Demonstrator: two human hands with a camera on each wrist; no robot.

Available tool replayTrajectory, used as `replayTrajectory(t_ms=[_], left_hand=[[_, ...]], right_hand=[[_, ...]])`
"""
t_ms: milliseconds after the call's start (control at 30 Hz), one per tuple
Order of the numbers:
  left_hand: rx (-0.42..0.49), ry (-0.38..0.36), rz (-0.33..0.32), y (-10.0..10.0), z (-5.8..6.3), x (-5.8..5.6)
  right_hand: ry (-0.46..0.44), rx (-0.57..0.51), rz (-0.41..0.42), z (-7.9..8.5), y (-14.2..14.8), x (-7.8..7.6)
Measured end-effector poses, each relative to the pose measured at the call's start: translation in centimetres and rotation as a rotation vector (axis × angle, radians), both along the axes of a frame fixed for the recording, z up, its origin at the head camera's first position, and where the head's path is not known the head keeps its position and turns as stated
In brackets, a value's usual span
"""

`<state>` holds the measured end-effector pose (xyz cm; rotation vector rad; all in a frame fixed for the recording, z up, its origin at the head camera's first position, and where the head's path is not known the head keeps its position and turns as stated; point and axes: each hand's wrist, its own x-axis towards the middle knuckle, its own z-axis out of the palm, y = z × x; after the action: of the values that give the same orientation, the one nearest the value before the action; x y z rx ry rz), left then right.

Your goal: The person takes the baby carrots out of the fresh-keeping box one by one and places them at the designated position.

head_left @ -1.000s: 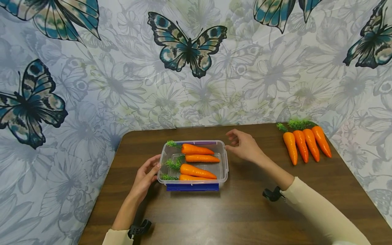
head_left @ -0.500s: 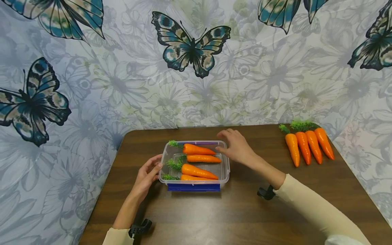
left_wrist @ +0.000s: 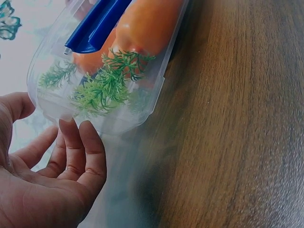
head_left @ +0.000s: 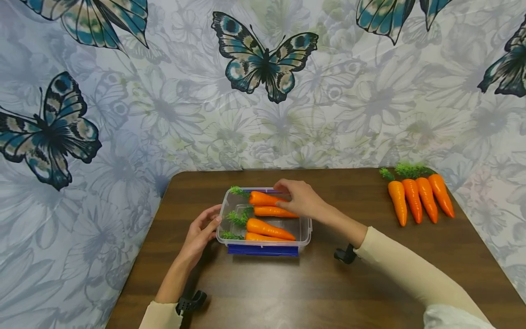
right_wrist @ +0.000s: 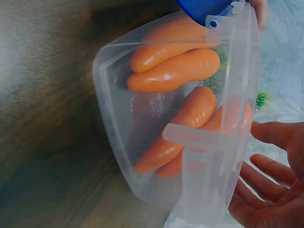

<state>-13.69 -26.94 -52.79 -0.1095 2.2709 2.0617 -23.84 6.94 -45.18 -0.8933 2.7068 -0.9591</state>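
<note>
A clear plastic food container [head_left: 304, 235] with blue latches stands on the table, several orange carrots [head_left: 269, 227] with green tops lying inside. My left hand [head_left: 201, 228] holds its left end, the thumb at the rim and the fingertips against the end wall, as the left wrist view shows. Over the far right corner reaches my right hand [head_left: 302, 198], fingers bent loosely above the far carrot [head_left: 263, 198]. In the right wrist view the right thumb is by the rim beside this carrot, the other fingers outside the wall. Whether it touches the carrot I cannot tell.
Several more carrots [head_left: 425, 198] lie side by side at the back right of the brown wooden table [head_left: 349, 292]. Behind the table's far edge hangs a butterfly-and-flower patterned cloth [head_left: 185, 114]. Each wrist wears a black strap [head_left: 191, 302].
My right hand has moved left, from beside the container to over its far right corner and the ends of the far carrots. The left hand stays at the container. The head view shifts slightly.
</note>
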Motion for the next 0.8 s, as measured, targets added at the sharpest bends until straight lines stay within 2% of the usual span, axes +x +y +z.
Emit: replayTrajectory(t_ms=[133, 300, 800], left_hand=[[-0.010, 0.003, -0.006, 0.0, 0.1, -0.2], [-0.013, -0.005, -0.002, -0.1, 0.1, -0.2], [-0.009, -0.008, 0.005, 0.0, -0.3, -0.3]], right_hand=[[-0.042, 0.053, 0.049, 0.4, -0.9, -0.2], [-0.053, 0.103, 0.084, 0.5, -1.9, -0.4], [-0.055, 0.173, 0.084, -1.2, -3.3, -0.1]])
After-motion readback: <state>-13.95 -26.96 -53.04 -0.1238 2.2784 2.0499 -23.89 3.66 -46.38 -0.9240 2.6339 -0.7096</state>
